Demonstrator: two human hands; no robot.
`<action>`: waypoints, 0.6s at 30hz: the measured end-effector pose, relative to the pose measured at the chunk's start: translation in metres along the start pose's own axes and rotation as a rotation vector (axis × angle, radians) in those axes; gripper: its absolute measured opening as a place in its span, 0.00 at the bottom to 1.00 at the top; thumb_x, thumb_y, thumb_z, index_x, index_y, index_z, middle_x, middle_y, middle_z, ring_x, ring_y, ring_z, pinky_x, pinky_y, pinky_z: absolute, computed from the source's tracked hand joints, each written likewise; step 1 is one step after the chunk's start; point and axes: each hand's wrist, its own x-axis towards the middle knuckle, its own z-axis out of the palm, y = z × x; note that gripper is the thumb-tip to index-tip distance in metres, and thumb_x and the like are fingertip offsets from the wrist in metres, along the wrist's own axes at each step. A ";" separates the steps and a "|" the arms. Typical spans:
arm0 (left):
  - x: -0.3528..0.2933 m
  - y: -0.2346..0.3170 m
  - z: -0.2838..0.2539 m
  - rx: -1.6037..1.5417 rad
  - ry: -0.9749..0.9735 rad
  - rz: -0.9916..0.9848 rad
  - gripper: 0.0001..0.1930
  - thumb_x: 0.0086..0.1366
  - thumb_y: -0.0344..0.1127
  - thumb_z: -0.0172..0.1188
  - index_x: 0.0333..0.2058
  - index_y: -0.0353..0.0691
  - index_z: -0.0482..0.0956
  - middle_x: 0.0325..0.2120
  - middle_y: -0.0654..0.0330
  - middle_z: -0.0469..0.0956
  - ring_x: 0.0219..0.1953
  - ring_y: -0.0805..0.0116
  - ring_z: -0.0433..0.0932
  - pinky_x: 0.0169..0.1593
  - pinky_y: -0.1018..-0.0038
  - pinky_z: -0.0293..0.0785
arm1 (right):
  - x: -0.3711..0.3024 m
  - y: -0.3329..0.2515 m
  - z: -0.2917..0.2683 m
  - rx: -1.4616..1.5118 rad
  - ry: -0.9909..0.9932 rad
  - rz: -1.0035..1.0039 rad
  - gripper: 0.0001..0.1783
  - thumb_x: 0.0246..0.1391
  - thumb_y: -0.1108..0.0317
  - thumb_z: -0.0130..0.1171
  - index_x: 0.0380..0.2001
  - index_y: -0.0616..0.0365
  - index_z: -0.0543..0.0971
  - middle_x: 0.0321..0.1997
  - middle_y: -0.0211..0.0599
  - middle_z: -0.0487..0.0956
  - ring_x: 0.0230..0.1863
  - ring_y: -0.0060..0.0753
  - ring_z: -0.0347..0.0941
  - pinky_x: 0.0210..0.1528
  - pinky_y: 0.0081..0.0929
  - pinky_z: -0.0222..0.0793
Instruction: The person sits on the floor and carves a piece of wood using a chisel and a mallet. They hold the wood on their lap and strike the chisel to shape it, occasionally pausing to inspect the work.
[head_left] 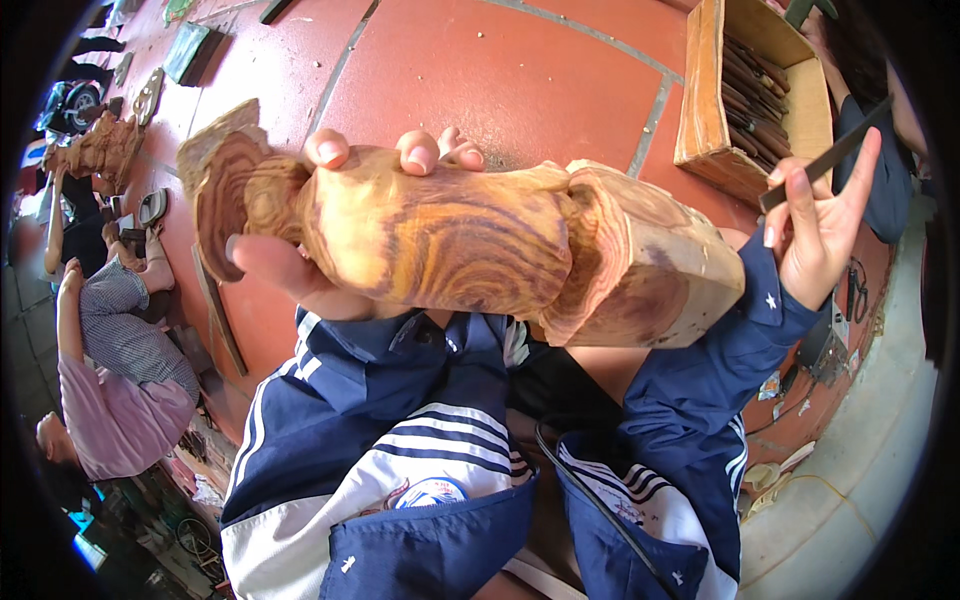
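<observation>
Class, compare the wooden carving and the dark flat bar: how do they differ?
The wooden carving is bulky and bulging; the dark flat bar is thin and straight. The carving shows swirling brown grain; the bar looks plainly dark. Both are held: the carving in the left hand, the bar in the right hand.

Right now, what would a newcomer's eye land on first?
The carved wood in the left hand, striped and filling the middle, would probably draw the eye first. Next might come the dark flat bar in the right hand, then the box of dark sticks at upper right.
</observation>
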 end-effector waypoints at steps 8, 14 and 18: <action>-0.006 0.006 0.002 0.152 -0.143 0.092 0.33 0.52 0.71 0.37 0.49 0.56 0.62 0.47 0.59 0.63 0.54 0.54 0.57 0.55 0.37 0.34 | -0.011 -0.009 -0.004 -0.025 0.096 -0.119 0.37 0.55 0.45 0.37 0.49 0.75 0.59 0.33 0.56 0.74 0.30 0.38 0.74 0.30 0.23 0.68; -0.004 0.008 0.006 0.089 -0.083 0.052 0.34 0.50 0.70 0.44 0.49 0.54 0.62 0.46 0.56 0.61 0.52 0.48 0.56 0.55 0.42 0.43 | -0.020 0.008 -0.010 0.193 -0.207 -0.496 0.40 0.49 0.39 0.44 0.45 0.73 0.63 0.26 0.49 0.75 0.22 0.35 0.70 0.28 0.22 0.64; -0.012 0.006 -0.009 0.245 0.117 0.030 0.35 0.48 0.68 0.48 0.48 0.51 0.62 0.45 0.51 0.62 0.52 0.46 0.57 0.56 0.50 0.50 | -0.027 0.003 0.008 0.156 0.023 -0.483 0.21 0.57 0.55 0.41 0.35 0.66 0.69 0.09 0.35 0.67 0.09 0.21 0.52 0.17 0.19 0.48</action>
